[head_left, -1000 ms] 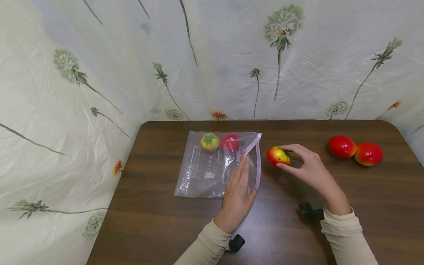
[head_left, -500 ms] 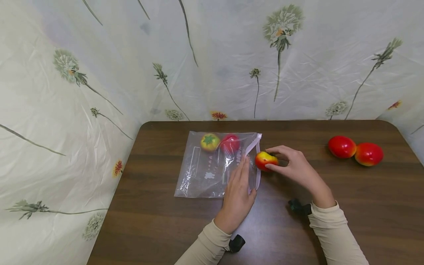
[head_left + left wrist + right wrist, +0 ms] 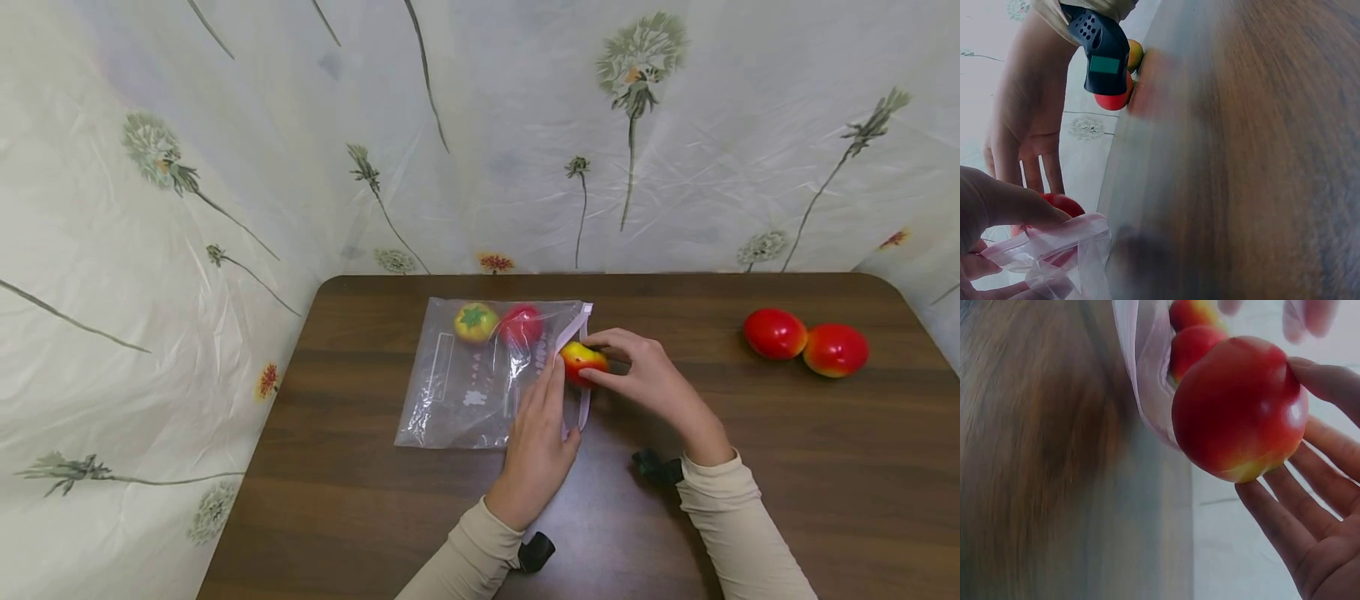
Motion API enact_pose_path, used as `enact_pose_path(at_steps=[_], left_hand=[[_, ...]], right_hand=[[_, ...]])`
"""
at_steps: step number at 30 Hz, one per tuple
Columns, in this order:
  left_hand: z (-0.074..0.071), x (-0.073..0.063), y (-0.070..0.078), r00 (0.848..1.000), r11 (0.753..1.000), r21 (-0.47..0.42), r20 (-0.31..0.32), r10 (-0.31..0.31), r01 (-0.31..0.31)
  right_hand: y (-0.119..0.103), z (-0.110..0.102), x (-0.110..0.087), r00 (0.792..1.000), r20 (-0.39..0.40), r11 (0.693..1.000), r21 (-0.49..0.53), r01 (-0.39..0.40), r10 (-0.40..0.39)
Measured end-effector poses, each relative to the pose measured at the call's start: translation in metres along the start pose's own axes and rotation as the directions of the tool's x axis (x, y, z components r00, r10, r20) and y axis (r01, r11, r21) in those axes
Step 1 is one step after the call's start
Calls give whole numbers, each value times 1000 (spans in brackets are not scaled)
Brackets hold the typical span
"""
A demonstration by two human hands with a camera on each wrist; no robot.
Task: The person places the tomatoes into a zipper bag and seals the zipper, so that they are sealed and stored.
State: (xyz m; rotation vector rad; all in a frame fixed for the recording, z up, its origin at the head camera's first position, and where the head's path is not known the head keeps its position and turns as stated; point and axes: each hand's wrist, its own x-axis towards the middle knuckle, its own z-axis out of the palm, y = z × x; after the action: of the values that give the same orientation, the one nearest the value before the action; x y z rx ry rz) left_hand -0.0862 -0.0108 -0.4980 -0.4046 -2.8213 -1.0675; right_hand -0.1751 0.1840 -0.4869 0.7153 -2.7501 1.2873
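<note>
A clear zip bag (image 3: 442, 417) lies flat on the table, its mouth facing right and its upper edge raised. My left hand (image 3: 536, 450) holds that edge; in the left wrist view the pink zip strip (image 3: 1054, 240) runs by the thumb and fingers. My right hand (image 3: 652, 387) grips a red-and-yellow apple (image 3: 583, 363) between thumb and fingers, with the apple at the bag's mouth. In the right wrist view the apple (image 3: 1238, 409) appears large beside the mouth. Inside the bag are a yellow fruit with a green star-shaped top (image 3: 476, 322) and a red fruit (image 3: 521, 325).
Two glossy red fruits (image 3: 775, 333) touch each other at the right of the brown wooden table (image 3: 675, 292). A flower-patterned sheet (image 3: 510, 183) hangs behind the table and along its left side. Dark wrist cameras (image 3: 536, 552) sit on both sleeves.
My right hand has moved left with the apple, from right of the bag to its mouth, over the lower edge. My left hand and the bag have stayed in place.
</note>
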Motion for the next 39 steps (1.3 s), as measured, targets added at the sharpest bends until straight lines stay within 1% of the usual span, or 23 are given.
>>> enact_pose_path(at_steps=[4, 7, 11, 16, 19, 26, 33, 39], left_hand=[[0, 0, -1, 1000, 1000, 1, -7, 6, -6], [-1, -1, -1, 1000, 1000, 0, -16, 19, -19], [-1, 0, -1, 999, 1000, 3, -18, 27, -27], [0, 0, -1, 999, 1000, 8, -17, 29, -29], [0, 0, -1, 999, 999, 9, -20, 33, -32], [0, 0, -1, 999, 999, 0, -22, 32, -32], [-1, 0, -1, 999, 1000, 1, -20, 25, -25], [-2, 0, 0, 1000, 1000, 4, -14, 19, -19]], right_hand=[[-3, 7, 4, 1000, 1, 1000, 12, 27, -27], [-4, 11, 7, 999, -3, 999, -3, 43, -43], [-3, 15, 8, 999, -2, 999, -33, 42, -42], [-2, 19, 9, 1000, 5, 999, -42, 28, -28], [-3, 20, 9, 1000, 5, 999, -42, 18, -18], [0, 17, 7, 999, 12, 999, -43, 32, -32], [-1, 12, 4, 999, 49, 999, -44, -4, 6], [-2, 11, 4, 996, 66, 998, 12, -54, 53]])
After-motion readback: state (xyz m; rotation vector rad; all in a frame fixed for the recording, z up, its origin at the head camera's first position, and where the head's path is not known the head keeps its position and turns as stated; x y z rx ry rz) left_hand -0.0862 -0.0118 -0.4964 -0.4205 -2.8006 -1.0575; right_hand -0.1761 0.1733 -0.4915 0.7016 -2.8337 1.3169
